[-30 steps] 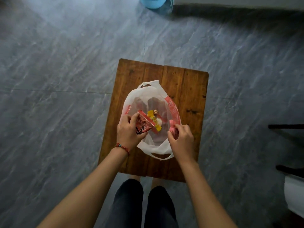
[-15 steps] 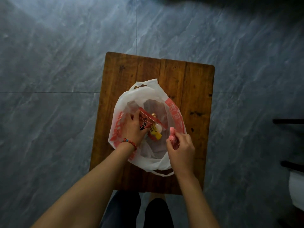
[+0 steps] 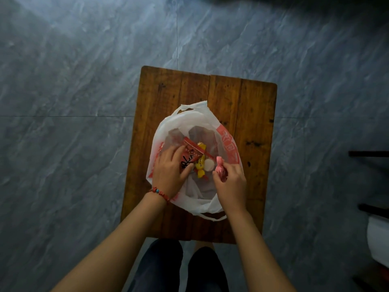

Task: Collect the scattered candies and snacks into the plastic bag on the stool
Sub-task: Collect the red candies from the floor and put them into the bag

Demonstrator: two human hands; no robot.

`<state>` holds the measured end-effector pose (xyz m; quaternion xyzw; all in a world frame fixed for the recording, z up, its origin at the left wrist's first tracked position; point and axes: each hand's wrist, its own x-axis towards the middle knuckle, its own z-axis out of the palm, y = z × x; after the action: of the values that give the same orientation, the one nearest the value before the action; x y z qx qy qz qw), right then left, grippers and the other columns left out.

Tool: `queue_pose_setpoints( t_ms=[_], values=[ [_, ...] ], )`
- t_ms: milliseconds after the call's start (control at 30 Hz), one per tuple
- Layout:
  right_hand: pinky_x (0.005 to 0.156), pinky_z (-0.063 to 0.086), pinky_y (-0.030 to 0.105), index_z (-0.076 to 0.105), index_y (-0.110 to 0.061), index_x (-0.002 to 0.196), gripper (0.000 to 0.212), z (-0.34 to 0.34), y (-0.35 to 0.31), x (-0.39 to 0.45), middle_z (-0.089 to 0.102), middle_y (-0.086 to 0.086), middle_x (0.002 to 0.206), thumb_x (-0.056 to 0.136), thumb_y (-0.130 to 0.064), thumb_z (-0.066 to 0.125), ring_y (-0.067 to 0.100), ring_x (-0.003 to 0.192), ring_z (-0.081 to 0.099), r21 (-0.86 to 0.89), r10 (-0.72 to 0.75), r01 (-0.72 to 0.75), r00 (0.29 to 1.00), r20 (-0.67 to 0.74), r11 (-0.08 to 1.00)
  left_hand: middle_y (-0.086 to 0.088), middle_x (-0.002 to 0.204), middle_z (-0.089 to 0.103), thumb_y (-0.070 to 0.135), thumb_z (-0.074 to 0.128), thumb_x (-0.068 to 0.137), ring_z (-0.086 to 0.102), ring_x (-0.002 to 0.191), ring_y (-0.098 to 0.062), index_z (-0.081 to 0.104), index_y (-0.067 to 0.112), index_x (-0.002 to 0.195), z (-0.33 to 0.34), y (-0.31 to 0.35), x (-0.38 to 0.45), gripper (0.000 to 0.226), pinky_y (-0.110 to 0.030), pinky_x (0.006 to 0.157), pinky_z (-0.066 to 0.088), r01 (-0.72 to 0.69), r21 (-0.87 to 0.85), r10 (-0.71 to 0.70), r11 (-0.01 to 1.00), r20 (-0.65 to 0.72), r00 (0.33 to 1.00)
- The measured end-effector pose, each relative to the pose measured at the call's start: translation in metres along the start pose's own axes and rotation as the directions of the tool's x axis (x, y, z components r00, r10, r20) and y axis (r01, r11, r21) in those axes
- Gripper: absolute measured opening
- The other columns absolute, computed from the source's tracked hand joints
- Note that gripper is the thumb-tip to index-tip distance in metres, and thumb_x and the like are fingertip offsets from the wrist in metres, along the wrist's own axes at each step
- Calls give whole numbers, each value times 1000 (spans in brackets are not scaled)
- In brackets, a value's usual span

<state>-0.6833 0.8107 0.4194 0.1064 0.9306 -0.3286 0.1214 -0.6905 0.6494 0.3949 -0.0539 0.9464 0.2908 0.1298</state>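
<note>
A white plastic bag [image 3: 185, 121] with red print lies open on the wooden stool [image 3: 248, 114]. Inside it, my left hand [image 3: 170, 171] rests on a red snack packet [image 3: 188, 158], thumb and fingers around it. A yellow candy [image 3: 200, 163] and a round white candy [image 3: 208, 165] lie in the bag beside the packet. My right hand [image 3: 230, 183] is over the bag's right rim, pinching a pink candy [image 3: 220, 168] between its fingers.
Grey marbled floor tiles surround the stool. Dark furniture legs [image 3: 368, 153] and a white object [image 3: 379, 239] stand at the right edge. My legs [image 3: 181, 268] are just below the stool's near edge.
My left hand has gone down into the bag with the red packet. The right hand has stayed at the bag's rim with the pink candy. The camera has tilted down slightly.
</note>
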Motion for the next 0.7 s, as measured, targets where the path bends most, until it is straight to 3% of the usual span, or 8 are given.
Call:
queue_pose_setpoints(
  t_ms=[233, 333, 500, 700],
  values=[
    [55, 27, 10, 62, -6, 107, 25, 27, -16, 13, 54, 7, 93, 88, -22, 59, 10, 75, 44, -8, 5, -5, 994, 113, 1000, -20, 126, 53, 55, 22, 93, 45, 119, -33, 49, 5, 125, -38, -17, -36, 66, -50, 96, 38, -110, 162, 118, 981, -41, 992],
    [61, 33, 20, 61, -9, 106, 23, 43, -11, 22, 53, 7, 97, 90, -24, 55, 12, 75, 44, -45, 50, -44, 989, 142, 998, -21, 126, 53, 52, 27, 93, 39, 121, -30, 45, 6, 126, -45, -29, -43, 60, -50, 96, 36, -98, 160, 114, 982, -96, 989],
    [69, 38, 29, 61, -6, 101, 22, 66, -2, 36, 53, 13, 100, 91, -23, 54, 25, 82, 52, -86, 112, -99, 980, 162, 991, -21, 126, 53, 46, 42, 87, 43, 120, -34, 51, 3, 124, -50, -42, -45, 58, -49, 98, 35, -54, 187, 78, 981, -122, 989],
    [70, 40, 30, 60, -7, 108, 24, 69, -2, 32, 55, 14, 104, 89, -21, 56, 28, 90, 54, -134, 73, -49, 980, 185, 990, -22, 124, 54, 51, 34, 91, 47, 118, -37, 53, 1, 122, -54, -47, -48, 62, -48, 98, 33, -8, 198, 32, 980, -116, 993]
  ],
)
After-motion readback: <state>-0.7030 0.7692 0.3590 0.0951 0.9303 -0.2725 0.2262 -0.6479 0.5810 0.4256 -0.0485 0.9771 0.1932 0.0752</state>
